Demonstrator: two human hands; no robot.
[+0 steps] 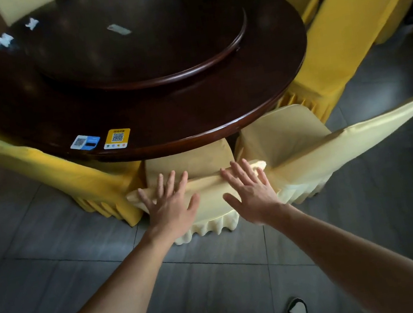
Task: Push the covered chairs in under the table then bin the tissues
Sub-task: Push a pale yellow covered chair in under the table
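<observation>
Pale-yellow covered chair [208,199], its seat partly under the dark round table [193,115], takes both flat hands, left hand [171,208] and right hand [252,195] fingers spread wide, while tissues [3,40] lie on the far rim.

Dim room, soft daylight glancing off the dark table [155,115] in pale sheens; corners fall into shadow, edges bow outward with wide-angle stretch, far chairs [347,25] slightly blurred.

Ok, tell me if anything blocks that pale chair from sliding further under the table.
Nothing visible does. Both hands, left and right, press flat on the pale chair backrest; its seat already sits partly under the table edge.
</observation>
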